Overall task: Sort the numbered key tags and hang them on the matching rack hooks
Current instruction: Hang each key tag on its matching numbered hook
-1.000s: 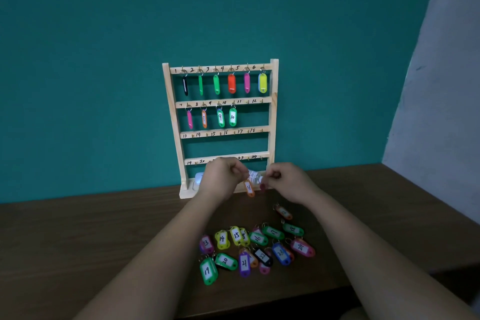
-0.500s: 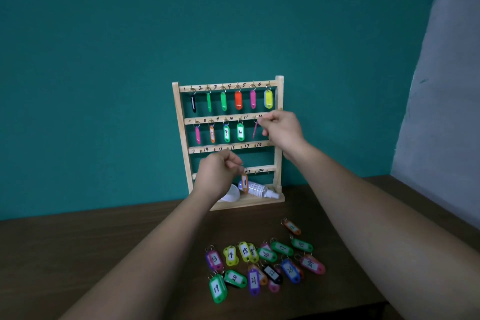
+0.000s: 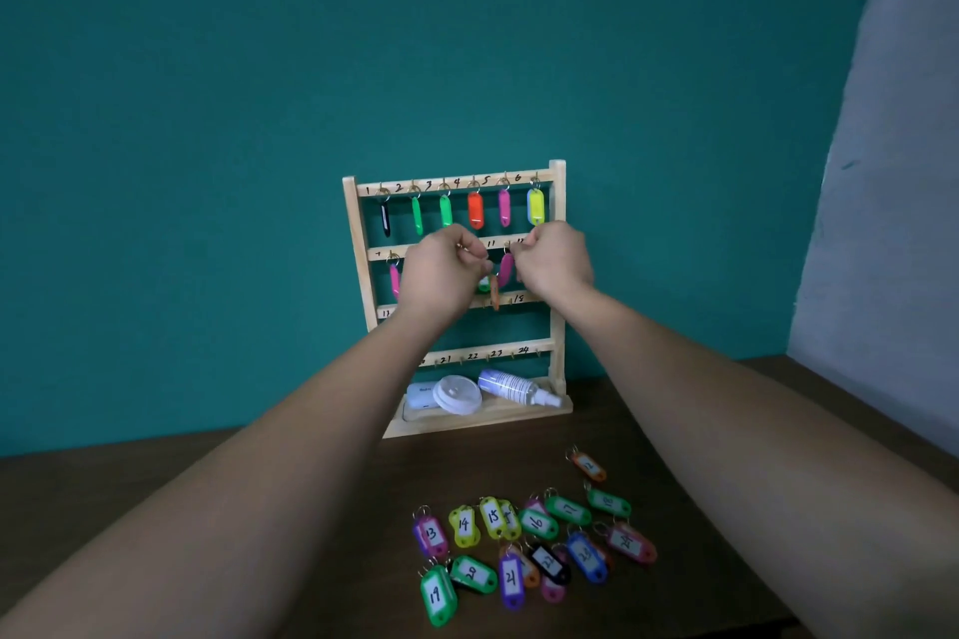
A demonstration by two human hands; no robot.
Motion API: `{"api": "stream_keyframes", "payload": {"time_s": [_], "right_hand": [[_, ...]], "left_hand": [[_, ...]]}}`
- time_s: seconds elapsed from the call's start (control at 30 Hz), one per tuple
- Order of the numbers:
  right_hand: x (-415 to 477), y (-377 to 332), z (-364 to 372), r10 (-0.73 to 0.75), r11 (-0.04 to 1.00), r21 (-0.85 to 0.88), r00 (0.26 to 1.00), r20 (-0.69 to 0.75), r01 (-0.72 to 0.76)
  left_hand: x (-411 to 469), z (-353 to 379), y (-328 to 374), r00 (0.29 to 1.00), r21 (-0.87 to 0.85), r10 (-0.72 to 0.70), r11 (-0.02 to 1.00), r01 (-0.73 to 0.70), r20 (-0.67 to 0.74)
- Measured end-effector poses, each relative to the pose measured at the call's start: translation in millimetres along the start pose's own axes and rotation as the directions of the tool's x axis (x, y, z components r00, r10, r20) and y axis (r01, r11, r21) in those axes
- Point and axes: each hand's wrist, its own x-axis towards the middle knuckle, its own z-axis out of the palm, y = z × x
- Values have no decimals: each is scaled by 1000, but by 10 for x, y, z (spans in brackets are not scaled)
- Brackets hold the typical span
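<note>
Raising orange tag (image 3: pixel 494 294), hands (image 3: pixel 445 271) now close.

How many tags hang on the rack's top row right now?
6 tags, on hooks 1 to 6: black, green, green, orange, pink, yellow. All in plain view.

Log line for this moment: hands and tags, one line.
left hand pinches orange tag at rack row two | right hand curled beside pink tag, grip unclear | loose tags on table

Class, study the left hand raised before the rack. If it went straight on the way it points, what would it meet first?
Most likely the wooden rack, at its second rail just behind the left hand and its orange tag; depth is hard to judge here.
</note>
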Motion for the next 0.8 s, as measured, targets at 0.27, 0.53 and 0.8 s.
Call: {"api": "stream_keyframes", "payload": {"time_s": [0.27,0.53,0.8], "right_hand": [[-261,254,8,-67,997,-36,997,36,69],[-727,741,69,-7,1000,-1,995,96,8],[-990,1086,57,63,998,15,993,99,-65]], "left_hand": [[296,138,122,997,64,40,997,-36,-59],[399,267,110,997,54,3,999,1,-71],[373,274,85,997,79,22,997,-17,-71]]}}
